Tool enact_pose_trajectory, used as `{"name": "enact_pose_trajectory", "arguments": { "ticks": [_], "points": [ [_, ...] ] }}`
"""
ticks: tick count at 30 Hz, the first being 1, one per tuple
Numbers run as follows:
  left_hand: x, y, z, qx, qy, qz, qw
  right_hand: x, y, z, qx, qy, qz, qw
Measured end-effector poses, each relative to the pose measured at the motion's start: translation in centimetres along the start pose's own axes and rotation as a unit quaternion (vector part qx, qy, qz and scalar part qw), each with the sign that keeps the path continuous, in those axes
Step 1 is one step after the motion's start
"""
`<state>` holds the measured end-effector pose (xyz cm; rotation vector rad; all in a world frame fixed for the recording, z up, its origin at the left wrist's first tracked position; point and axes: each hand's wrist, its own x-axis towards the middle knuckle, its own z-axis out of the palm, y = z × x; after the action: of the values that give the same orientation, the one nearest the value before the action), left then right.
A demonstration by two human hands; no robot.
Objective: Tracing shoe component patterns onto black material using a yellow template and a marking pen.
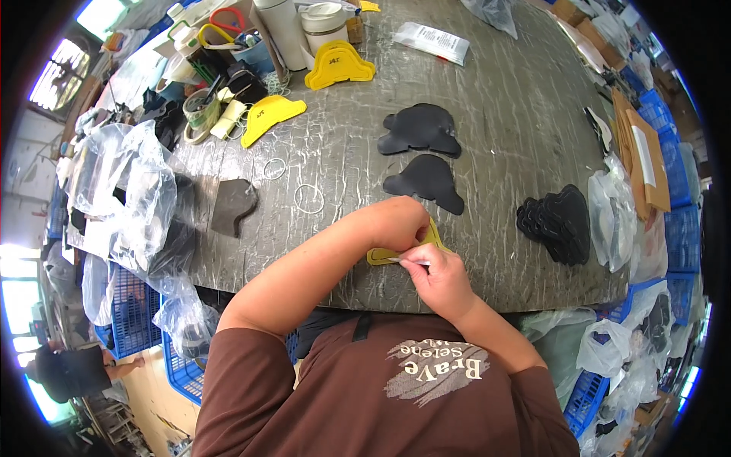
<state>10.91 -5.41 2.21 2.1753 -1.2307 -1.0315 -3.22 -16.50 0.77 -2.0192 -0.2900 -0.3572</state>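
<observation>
Yellow template (379, 257), one: flat on the tabletop (343, 160) near its front edge, partly covered by both hands. Left hand (402, 217): bent at the wrist, curled down over the far part of the template; fingertips hidden, so whether they were clamped or merely pressing could not be told. Right hand (442, 283): thumb and fingers pinched together on a slim pale pen (394, 260), its tip on or just above the template's left lobe (contact too fine to make out).

Black lobed pieces, two, loose: the farther piece (420, 129) lay directly beyond the nearer piece (425, 181), which sat just past the left hand. Stack of black pieces (562, 225), one: to the right, fanned unevenly, beside a clear plastic bag (611, 217).

Further yellow templates, two: one template (339, 65) propped before a white tub (324, 29), another template (272, 118) lying to its left. Pale rings, two: a smaller ring (274, 159) and a larger ring (309, 184), both flat. Dark brown piece (231, 207), one: left side, well apart from the hands. White printed packet (431, 43), one: toward the far edge. Tape roll (201, 113), one: among the clutter at far left.
</observation>
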Motion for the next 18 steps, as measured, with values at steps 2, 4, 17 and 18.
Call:
{"name": "enact_pose_trajectory", "arguments": {
  "ticks": [2, 4, 17, 18],
  "points": [
    [0.0, -0.1, 0.0, 0.011, 0.004, 0.008, 1.0, -0.1, 0.2, 0.6, 0.004, -0.002, -0.01, 1.0],
    [0.1, 0.0, -0.1, 0.009, -0.002, 0.013, 1.0, -0.1, 0.2, 0.5, 0.008, -0.005, -0.021, 1.0],
    [0.3, -0.4, 0.3, 0.01, -0.001, 0.009, 1.0, -0.7, 1.3, -1.7, -0.044, 0.044, 0.05, 0.997],
    [0.2, -0.3, 0.2, 0.013, -0.001, 0.006, 1.0, -0.7, 1.2, -1.7, -0.046, 0.044, 0.051, 0.997]
  ]
}}
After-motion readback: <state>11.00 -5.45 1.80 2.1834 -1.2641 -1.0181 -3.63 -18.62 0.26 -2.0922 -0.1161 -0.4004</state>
